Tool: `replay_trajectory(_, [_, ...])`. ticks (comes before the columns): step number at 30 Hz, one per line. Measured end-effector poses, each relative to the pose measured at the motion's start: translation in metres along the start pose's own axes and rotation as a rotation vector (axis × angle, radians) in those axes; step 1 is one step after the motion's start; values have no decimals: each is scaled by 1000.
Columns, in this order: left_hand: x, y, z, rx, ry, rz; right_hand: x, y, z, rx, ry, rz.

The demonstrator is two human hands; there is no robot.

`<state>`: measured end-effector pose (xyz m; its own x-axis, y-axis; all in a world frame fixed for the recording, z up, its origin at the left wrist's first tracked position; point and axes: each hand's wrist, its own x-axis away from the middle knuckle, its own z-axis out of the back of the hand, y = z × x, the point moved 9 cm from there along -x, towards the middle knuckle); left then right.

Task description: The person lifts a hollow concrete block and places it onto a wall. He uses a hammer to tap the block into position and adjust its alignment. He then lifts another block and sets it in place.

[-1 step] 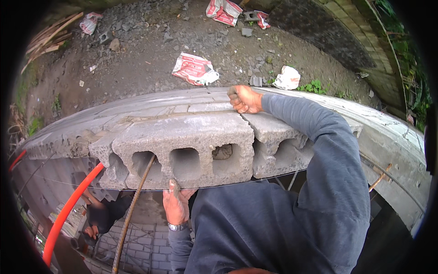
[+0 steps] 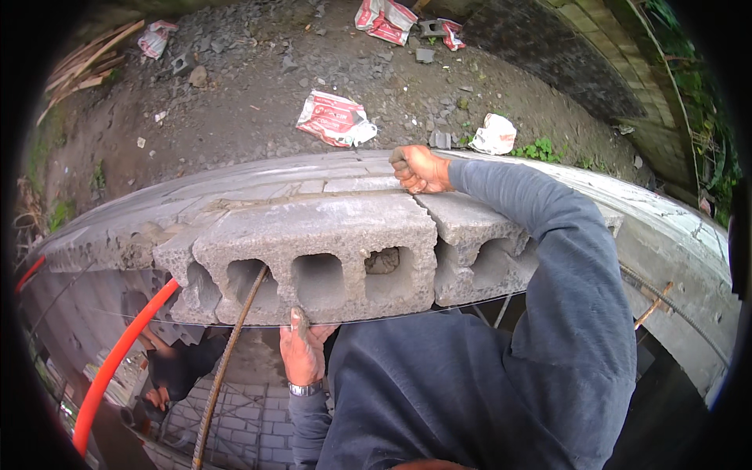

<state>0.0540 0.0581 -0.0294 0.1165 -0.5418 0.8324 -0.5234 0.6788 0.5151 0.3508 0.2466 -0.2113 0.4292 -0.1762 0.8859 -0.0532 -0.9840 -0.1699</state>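
Note:
A grey hollow concrete block (image 2: 313,215) lies on top of a block wall, its open cells facing me. My left hand (image 2: 304,356), wearing a metal-band watch (image 2: 305,388), touches the block's near lower edge. One finger points up with grey mortar beside it, another digit spreads right, and the rest are hidden. A thin string (image 2: 376,319) runs along that edge. Reaching over the wall, my right hand (image 2: 421,169) is curled closed at the far side, by the joint with a neighbouring block (image 2: 482,223). Whatever its fingers may hold is hidden.
An orange tube (image 2: 117,364) and a rusty rebar (image 2: 227,368) slant up to the blocks. Another person (image 2: 176,364) is below on the left. Beyond the wall, torn red-and-white bags (image 2: 333,119) lie on gravelly ground. More rebar (image 2: 666,301) sticks out at right.

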Motion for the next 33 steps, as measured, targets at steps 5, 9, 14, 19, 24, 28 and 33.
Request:
replay_trajectory(5, [3, 3, -5, -7, 16, -11, -6, -49, 21, -6, 73, 195])
replay_trajectory(9, [1, -5, -1, 24, 40, 31, -15, -2, 25, 44, 156, 40])
replay_trajectory(14, [-2, -3, 0, 39, 30, 73, -26, -89, -9, 841, 178, 268])
replay_trajectory(19, [-1, -2, 0, 65, -35, 44, 18, -96, -198, 1287, -173, 376])
replay_trajectory(24, [7, 7, -8, 105, -40, 0, 66, -68, -330, 1901, -299, 723])
replay_trajectory(28, [1, 0, -7, 73, -116, -48, 57, -62, -342, 2025, -141, 680])
replay_trajectory(33, [21, -18, 34, 0, -224, -126, 49, -52, -345, 1971, -139, 717])
